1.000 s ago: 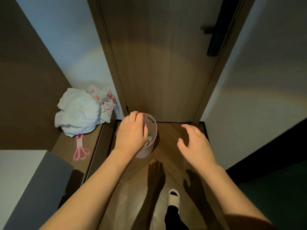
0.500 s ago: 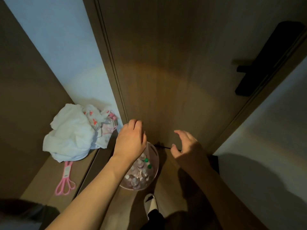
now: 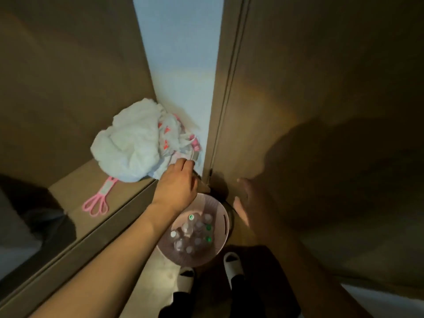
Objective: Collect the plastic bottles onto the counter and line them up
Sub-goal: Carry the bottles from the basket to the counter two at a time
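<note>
head view: looking down into a dim doorway corner
bottles (image 3: 191, 232): plastic, upright, packed inside pink bin (image 3: 223, 226) on the floor
left hand (image 3: 177, 187): above bin's far rim, fingers curled; what it grasps, cannot tell
right hand (image 3: 250, 203): in shadow beside bin, fingers spread, released, holding nothing
surface (image 3: 75, 187): left ledge, carries white bag (image 3: 128, 143) and pink tool (image 3: 99, 198)
</note>
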Motion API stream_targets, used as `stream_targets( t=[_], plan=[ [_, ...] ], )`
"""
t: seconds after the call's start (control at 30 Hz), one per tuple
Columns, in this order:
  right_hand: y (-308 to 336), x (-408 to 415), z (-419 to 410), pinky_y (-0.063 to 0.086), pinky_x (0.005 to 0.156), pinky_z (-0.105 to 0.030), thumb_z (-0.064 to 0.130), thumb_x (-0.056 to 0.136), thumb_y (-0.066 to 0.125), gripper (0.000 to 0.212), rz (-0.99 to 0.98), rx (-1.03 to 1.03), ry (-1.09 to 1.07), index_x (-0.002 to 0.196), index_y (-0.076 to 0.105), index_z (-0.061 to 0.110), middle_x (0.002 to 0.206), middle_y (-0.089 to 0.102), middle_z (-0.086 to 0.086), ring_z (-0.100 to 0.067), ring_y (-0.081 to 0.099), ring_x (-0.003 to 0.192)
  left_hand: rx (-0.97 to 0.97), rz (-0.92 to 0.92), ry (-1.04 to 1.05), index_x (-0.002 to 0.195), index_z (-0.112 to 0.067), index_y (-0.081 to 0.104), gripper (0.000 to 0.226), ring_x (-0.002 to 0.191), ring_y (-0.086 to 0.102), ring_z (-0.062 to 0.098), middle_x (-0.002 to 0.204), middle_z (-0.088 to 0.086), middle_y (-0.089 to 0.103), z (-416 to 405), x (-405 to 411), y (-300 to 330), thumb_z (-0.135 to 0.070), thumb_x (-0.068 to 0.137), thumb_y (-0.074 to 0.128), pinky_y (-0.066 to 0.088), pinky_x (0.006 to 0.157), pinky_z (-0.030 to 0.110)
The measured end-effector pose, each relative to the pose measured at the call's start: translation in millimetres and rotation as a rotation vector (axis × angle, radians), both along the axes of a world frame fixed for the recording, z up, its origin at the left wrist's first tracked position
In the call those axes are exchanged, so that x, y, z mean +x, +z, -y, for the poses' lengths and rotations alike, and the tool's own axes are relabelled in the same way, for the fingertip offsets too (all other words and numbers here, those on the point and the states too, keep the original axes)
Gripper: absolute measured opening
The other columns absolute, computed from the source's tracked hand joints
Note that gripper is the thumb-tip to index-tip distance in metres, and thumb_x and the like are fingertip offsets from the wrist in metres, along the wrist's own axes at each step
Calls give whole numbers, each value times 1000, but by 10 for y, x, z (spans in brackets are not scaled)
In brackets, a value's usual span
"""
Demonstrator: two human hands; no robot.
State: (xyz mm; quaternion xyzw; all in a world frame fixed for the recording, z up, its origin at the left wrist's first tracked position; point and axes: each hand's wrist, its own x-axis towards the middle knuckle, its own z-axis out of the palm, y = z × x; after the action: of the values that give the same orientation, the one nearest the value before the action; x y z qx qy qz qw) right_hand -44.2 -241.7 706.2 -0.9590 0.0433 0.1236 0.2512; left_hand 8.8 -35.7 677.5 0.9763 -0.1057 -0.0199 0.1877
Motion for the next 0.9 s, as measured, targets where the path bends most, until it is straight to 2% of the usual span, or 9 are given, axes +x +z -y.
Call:
stream_targets(
  t=[0.07,0.13,0.2,0.3,0.4,0.53,0.73,0.8,0.9],
  plan=[
    [-213,222,6,40,107,-31,26,94,61,52,-57,14,104,143,44,21,142,51,-1,-18,49,129,29,-79,103,121,-3,56,37,96,56,43,115,20,56,-88,7,-186,-20,88,58,49,79,49],
    [-458,417,34,41,106,-36,24,95,59,53,-169,63,181,145,41,22,147,43,-1,-21,46,133,35,-144,195,124,-5,53,38,99,56,41,118,18,54,-125,13,-367,-22,91,56,48,80,47],
    [-810,622,66,42,102,-37,25,97,57,53,-239,13,280,147,38,24,151,38,1,-21,43,135,18,-176,255,129,-7,50,42,105,54,40,122,17,53,-101,25,-640,-24,91,55,48,85,47],
    [-1412,924,79,43,100,-36,28,96,57,53,-311,-75,376,145,39,23,149,42,-1,-22,44,133,-11,-281,342,131,-8,50,42,109,53,39,124,16,52,-41,68,-1172,-25,93,54,46,91,46],
    [-2247,1170,38,42,101,-37,28,96,57,52,-406,-137,435,145,40,22,147,44,-3,-24,44,133,-7,-431,400,133,-10,49,41,114,52,38,129,14,50,-12,64,-2050,-26,95,50,45,94,44],
    [-3678,1344,11,48,98,-40,28,93,58,49,-397,-234,534,139,44,23,138,50,-6,-27,52,123,54,-544,437,133,-15,46,41,116,50,35,131,12,49,12,61,-3591,-28,95,50,44,98,48],
    [-5529,1238,-62,45,95,-41,19,94,54,57,-408,-381,706,144,31,31,146,39,-5,-29,51,124,130,-615,474,141,-20,34,48,114,52,33,136,10,42,153,-18,-5423,-34,98,48,50,86,45],
    [-5866,1229,-95,47,93,-41,16,94,52,58,-416,-422,681,145,29,30,147,36,-7,-30,50,124,205,-610,500,140,-19,33,48,113,53,33,132,11,46,150,-41,-5751,-42,99,43,49,83,45],
    [-6428,1154,-108,46,90,-39,16,95,50,48,-354,-434,729,141,37,21,133,47,-14,-32,52,116,283,-598,526,136,-18,35,48,106,58,36,122,14,57,127,-80,-6259,-49,100,36,48,75,42]
  ],
)
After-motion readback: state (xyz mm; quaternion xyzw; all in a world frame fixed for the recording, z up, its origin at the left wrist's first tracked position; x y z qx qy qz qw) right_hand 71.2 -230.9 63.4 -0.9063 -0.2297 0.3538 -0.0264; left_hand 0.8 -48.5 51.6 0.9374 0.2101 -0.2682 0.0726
